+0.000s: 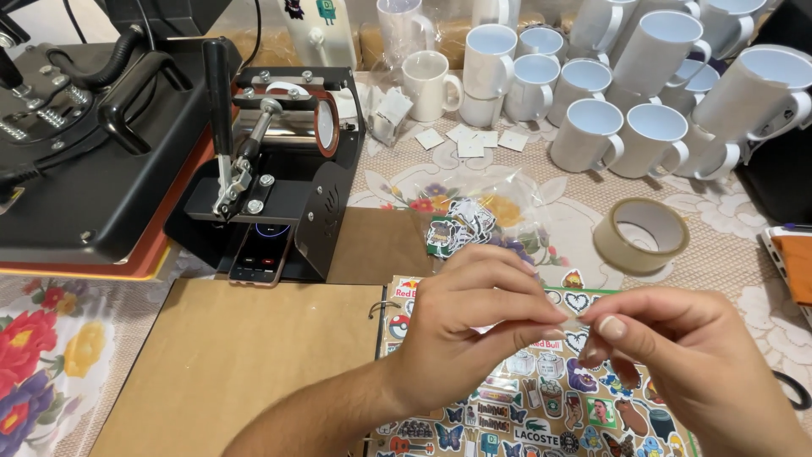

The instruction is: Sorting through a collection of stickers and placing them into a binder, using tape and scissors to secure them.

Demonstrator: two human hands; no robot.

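Head view. The left hand (461,326) and the right hand (677,355) meet above the near edge of the counter (744,245), which is covered by a floral-patterned cloth. Both hands have thumb and fingertips pressed together in a pinch on a small, thin, pale sticker piece (577,322) held between them; its detail is too small to tell. The piece sits at the fingertips of both hands, directly above a ring-bound sheet of colourful printed stickers (541,406) lying flat at the near edge. Just beyond the hands lies a clear plastic bag of loose cut stickers (461,224). A roll of beige packing tape (640,234) lies flat to the right of it, well apart from the hands. A group of white ceramic mugs (626,93) occupies the far right corner. A black mug heat press with a lever handle (271,161) stands at the far left, beside a larger black flat press (85,152). A brown cardboard sheet (237,355) lies left of the sticker sheet.
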